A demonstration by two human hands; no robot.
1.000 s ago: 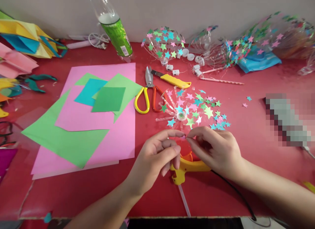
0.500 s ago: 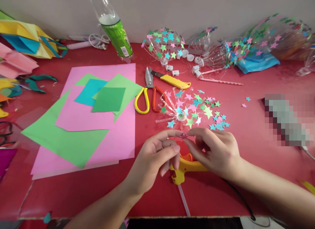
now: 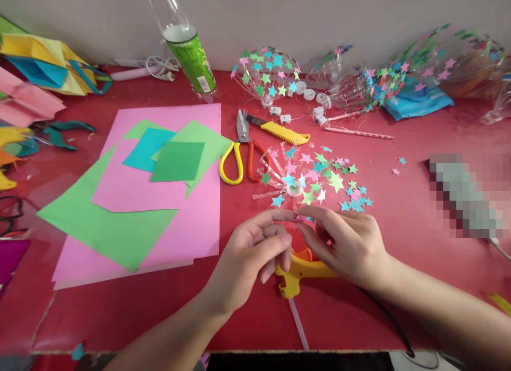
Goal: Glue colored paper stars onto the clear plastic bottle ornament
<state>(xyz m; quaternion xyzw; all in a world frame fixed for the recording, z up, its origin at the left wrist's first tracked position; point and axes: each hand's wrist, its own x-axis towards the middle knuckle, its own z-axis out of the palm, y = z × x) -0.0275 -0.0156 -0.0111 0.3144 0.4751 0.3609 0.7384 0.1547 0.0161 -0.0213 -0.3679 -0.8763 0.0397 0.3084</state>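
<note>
A small pink paper star sits at the fingertips of both hands, partly covered. My right hand pinches it between thumb and index finger. My left hand reaches its stretched index finger to the star, with its thumb apart from that finger and the others loosely curled. Just beyond the hands lies a bottle piece cut into clear strips, spread out flat with paper stars on and around it. Under my hands rests a yellow hot glue gun, a glue stick protruding from it; my right hand hides part of it.
Pink and green paper sheets lie left. Red-and-yellow-handled scissors and a yellow utility knife lie behind. A green-labelled bottle and a star-covered plastic globe stand at the wall. Loose stars lie right.
My right hand has shifted slightly left and up, with its index fingertip now further over the pink star. A blue star shows beside that finger. My left hand stays nearly still.
</note>
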